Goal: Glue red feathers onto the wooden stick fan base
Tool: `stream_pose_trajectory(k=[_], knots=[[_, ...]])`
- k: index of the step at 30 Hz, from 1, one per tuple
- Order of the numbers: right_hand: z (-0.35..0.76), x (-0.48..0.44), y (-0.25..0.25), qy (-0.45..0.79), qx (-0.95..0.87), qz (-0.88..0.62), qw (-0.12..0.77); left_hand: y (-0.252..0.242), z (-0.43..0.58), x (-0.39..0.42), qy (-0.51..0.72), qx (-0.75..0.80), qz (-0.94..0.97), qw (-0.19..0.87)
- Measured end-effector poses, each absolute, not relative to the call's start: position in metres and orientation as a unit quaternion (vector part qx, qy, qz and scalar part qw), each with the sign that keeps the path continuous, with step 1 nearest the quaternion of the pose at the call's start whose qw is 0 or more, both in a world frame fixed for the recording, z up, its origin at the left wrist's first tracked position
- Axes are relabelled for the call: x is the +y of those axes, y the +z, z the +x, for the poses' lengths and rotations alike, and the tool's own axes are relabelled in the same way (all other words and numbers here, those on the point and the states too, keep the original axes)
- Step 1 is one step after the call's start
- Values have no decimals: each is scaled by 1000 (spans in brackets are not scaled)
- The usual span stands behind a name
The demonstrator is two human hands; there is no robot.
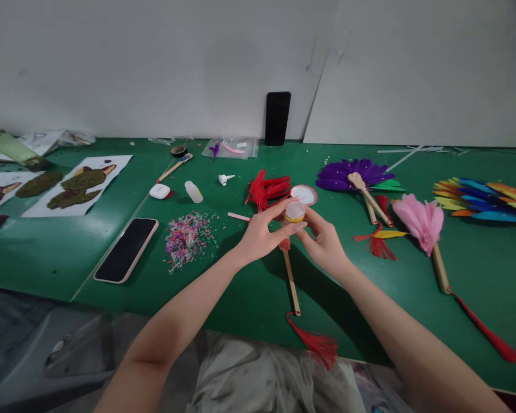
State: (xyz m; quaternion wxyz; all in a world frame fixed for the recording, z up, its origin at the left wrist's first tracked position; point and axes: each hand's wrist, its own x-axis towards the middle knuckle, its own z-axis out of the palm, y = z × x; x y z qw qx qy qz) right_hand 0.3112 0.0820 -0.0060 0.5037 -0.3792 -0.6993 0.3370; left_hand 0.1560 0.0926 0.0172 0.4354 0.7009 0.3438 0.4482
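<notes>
Between my hands is a small round translucent jar (295,211) with a yellow band. My left hand (261,234) grips it from the left, thumb across the front. On the other side, the fingers of my right hand (327,241) close on it too. Just behind it lies a white round disc with a red rim (305,195). Below the jar, a wooden fan handle (290,275) with a red tassel (320,344) points towards me; its top end is partly hidden by my hands. Red feathers (269,189) lie behind my left hand, near a pale pink stick (239,217).
Left of my hands are a pile of coloured bits (189,238), a phone (128,249), a small white bottle (193,192) and a white nozzle (226,179). A purple feather fan (348,175) and a pink feather fan (420,221) lie right. A black phone (277,118) leans on the wall.
</notes>
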Motion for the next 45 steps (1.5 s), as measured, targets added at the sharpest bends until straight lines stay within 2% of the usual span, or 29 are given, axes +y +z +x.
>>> stream_pose_trajectory(k=[11, 38, 45], knots=[[310, 83, -7, 374, -672, -381, 513, 19, 152, 95, 410, 352, 739, 403], [309, 84, -9, 446, -611, -371, 539, 19, 151, 96, 407, 337, 749, 400], [308, 83, -7, 421, -618, -365, 554, 22, 148, 97, 404, 319, 749, 417]])
